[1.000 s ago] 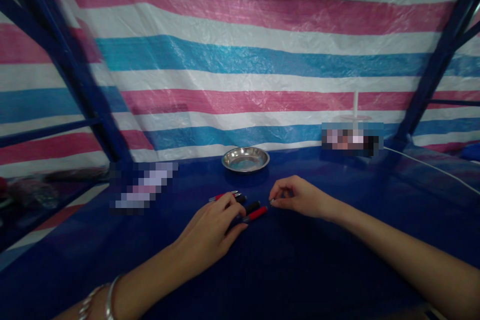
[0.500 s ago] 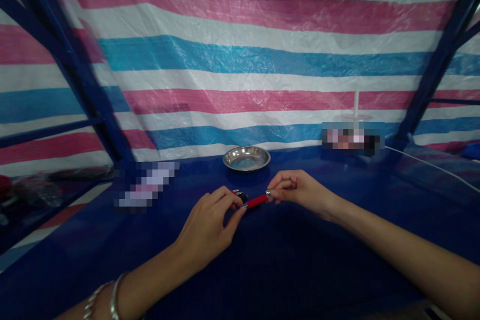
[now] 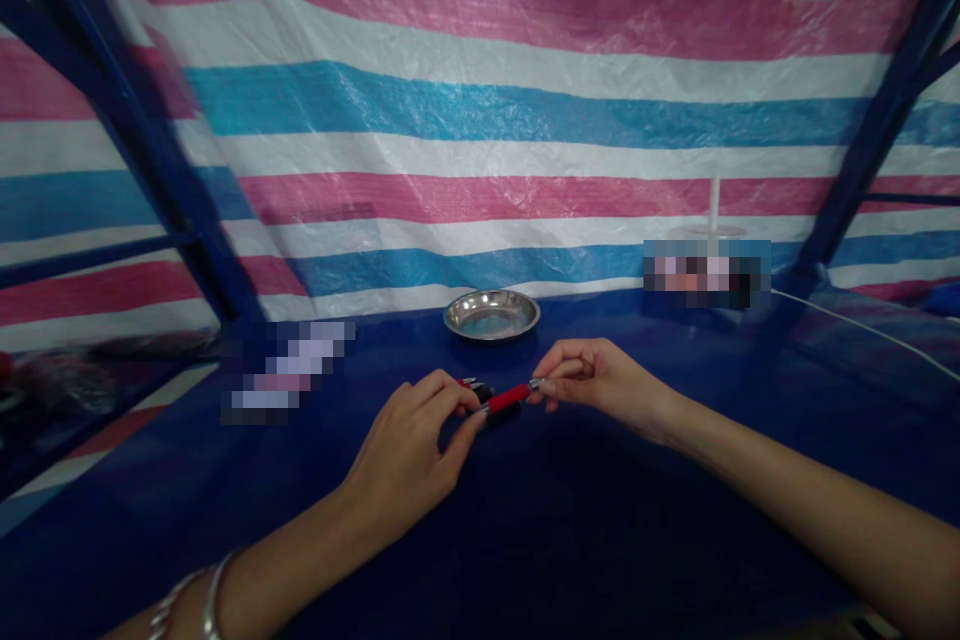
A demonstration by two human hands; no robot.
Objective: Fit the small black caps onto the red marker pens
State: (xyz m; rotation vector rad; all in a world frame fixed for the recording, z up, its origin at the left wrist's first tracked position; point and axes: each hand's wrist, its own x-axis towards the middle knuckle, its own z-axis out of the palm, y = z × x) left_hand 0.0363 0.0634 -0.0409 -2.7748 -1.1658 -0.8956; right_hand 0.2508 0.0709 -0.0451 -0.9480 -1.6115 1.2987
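The red-barrelled pen [image 3: 508,398] has shifted from beneath the left hand to a span between both hands, and is now held level above the middle of the blue worktop [image 3: 600,540], toward its far edge. The right hand [image 3: 589,385] is nearly closed, with the thumb and forefinger pinching the pen's metal tip end and the remaining fingers loosely curled. The left hand [image 3: 401,455] is partly closed, with its thumb and fingertips around the pen's opposite end. Two bracelets [image 3: 187,600] encircle the left wrist.

The dark pens [image 3: 476,388], one showing a red section, lie directly beyond the left fingertips, partly concealed by the held pen and the hand.

The stainless steel dish [image 3: 491,315], the only open container in view, stands near the far edge of the worktop, beyond both hands and well apart from them. Its shallow bowl shows a blue reflection.

A white rod on a disc base [image 3: 714,205] rises at the far right, behind a pixelated object [image 3: 705,275]. A second pixelated object [image 3: 285,370] lies toward the left. Neither can be identified.
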